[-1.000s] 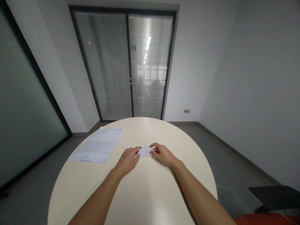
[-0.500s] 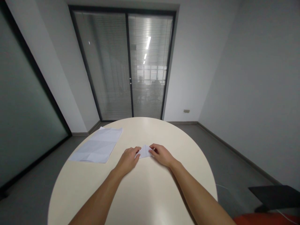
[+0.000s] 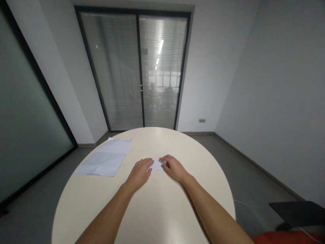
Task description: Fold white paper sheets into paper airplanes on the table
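Note:
A small folded piece of white paper [image 3: 156, 165] lies on the round cream table [image 3: 157, 206], between my two hands. My left hand [image 3: 140, 172] grips its left side, with thumb and fingers curled round the edge. On the opposite side my right hand [image 3: 175, 168] holds the paper, its fingertips at the upper edge and its thumb lower down. Both hands cover the paper's ends, so only the middle part shows. The exact shape of the folds is too small to make out.
Larger creased white sheets [image 3: 105, 158] lie at the table's left edge. A black flat object [image 3: 298, 212] and something red [image 3: 284, 238] are beyond the table at the lower right. Glass doors with blinds [image 3: 137, 74] stand behind the table.
The pointed top of the paper no longer shows, and its visible part looks lower and flatter. My right fingertips have shifted slightly left along the upper edge. My left hand has barely moved.

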Motion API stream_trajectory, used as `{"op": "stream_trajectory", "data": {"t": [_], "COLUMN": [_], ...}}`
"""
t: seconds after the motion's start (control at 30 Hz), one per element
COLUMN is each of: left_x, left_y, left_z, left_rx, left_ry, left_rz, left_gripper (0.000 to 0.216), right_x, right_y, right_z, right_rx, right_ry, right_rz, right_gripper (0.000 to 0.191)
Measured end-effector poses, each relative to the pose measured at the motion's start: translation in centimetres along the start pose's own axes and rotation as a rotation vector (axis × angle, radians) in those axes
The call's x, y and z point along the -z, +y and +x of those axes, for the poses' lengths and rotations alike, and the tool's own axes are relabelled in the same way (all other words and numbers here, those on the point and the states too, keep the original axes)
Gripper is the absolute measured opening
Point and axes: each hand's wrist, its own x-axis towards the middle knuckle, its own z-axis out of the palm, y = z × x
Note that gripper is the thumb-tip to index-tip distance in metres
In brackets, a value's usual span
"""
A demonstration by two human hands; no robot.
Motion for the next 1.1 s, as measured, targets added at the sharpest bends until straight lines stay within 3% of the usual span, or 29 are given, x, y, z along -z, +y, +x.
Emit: {"op": "stream_trajectory", "data": {"t": [0.2, 0.5, 0.83, 1.1], "left_x": [-0.3, 0.1, -0.6, -0.5], "left_y": [-0.3, 0.5, 0.1, 0.1], "left_z": [0.2, -0.2, -0.2, -0.2], "left_rx": [-0.085, -0.130, -0.097, -0.090], "left_ry": [-0.014, -0.011, -0.048, -0.062], "left_rz": [-0.029, -0.028, 0.005, 0.045], "left_gripper": [0.042, 0.040, 0.037, 0.036], "right_x": [0.0, 0.7, -0.1, 0.5], "right_y": [-0.3, -1.1, -0.8, 0.9], "right_z": [0.0, -0.4, -0.3, -0.2], "right_rx": [0.143, 0.221, 0.122, 0.041], "right_ry": [-0.051, -0.112, -0.023, -0.069], "right_rz": [-0.099, -0.035, -0.071, -0.053], "right_gripper": [0.030, 0.030, 0.028, 0.029]}}
